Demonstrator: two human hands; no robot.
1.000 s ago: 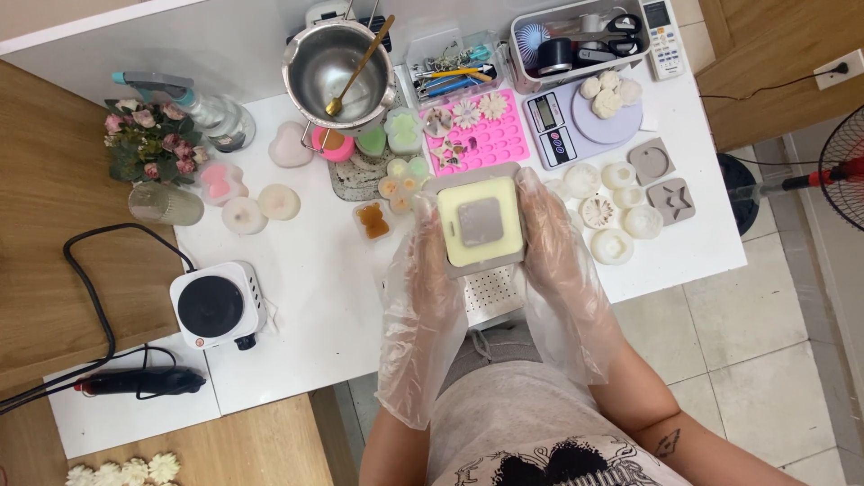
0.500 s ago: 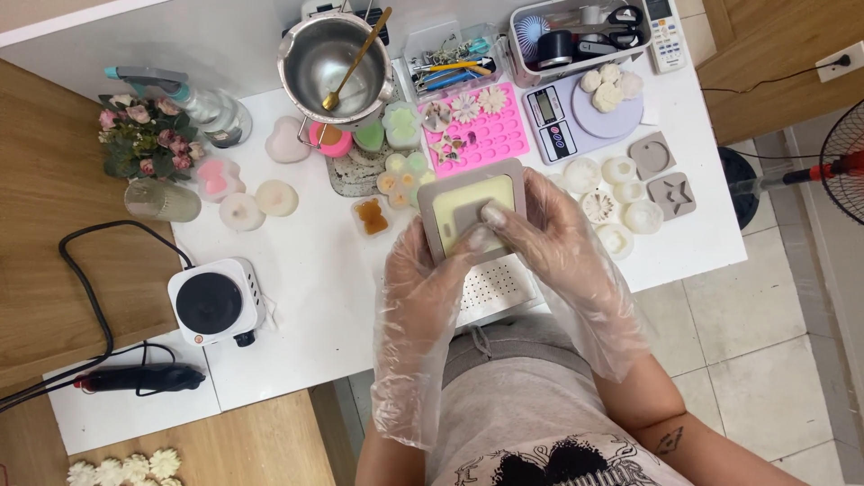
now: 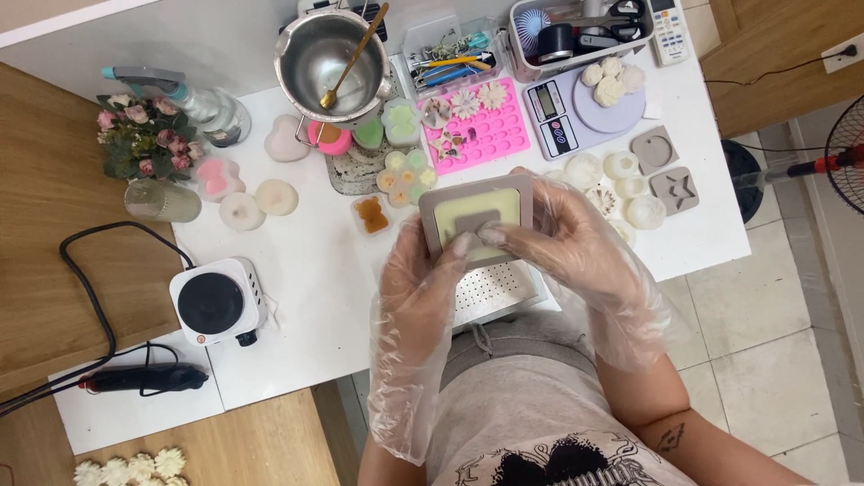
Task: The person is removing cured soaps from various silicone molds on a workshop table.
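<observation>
Item: square grey silicone mould (image 3: 474, 216) w/ pale yellow-green fill, held above white table (image 3: 306, 270) edge, over a white perforated tray (image 3: 493, 290).
L hand (image 3: 421, 270) (clear plastic glove): clamped on mould's lower-left side.
R hand (image 3: 562, 236): gripping right edge, thumb pressing centre.
Nearby: pink silicone mould (image 3: 477, 126), steel pot (image 3: 333, 63).

Two gloved hands (image 3: 423, 279), one square mould (image 3: 477, 216)
</observation>
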